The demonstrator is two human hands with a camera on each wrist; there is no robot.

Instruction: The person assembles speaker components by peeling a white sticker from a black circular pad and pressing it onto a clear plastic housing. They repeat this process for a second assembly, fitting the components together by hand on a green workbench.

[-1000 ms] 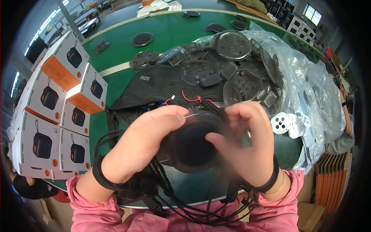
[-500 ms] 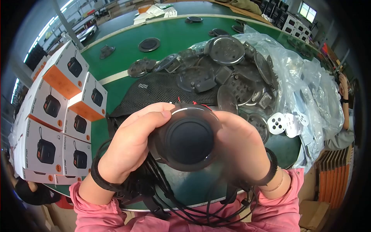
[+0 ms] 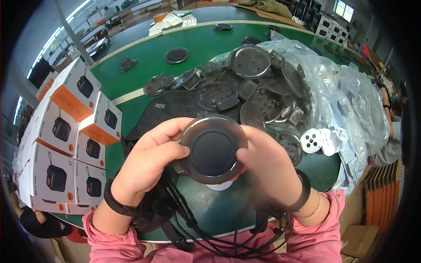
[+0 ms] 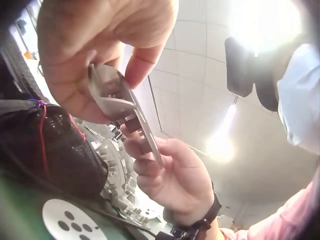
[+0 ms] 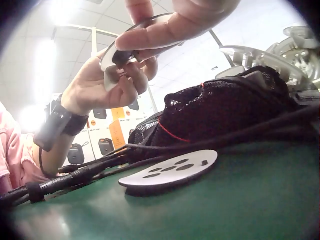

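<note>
A round dark translucent part with a black disc in its centre [image 3: 213, 151] is held up between both hands, flat face toward the head view. My left hand [image 3: 151, 153] grips its left edge, thumb on the rim and fingers behind. My right hand [image 3: 267, 162] pinches its right edge, thumb at the front. From the side, in the left wrist view, the part [image 4: 142, 117] shows thin, with small blocks on its back. A white disc with dark holes [image 5: 172, 169] lies on the green table below, mostly hidden by the held part in the head view.
White and orange boxes [image 3: 52, 175] are stacked at the left. A black mesh bag [image 3: 164, 107] lies behind the hands, beside a pile of similar dark parts [image 3: 267, 101] and clear plastic wrap [image 3: 351, 101]. White discs [image 3: 311, 140] lie at the right; black cables [image 3: 210, 241] run in front.
The right hand has settled on the part's right edge and the left thumb has moved down its rim. The part is raised slightly, and a white disc shows below it.
</note>
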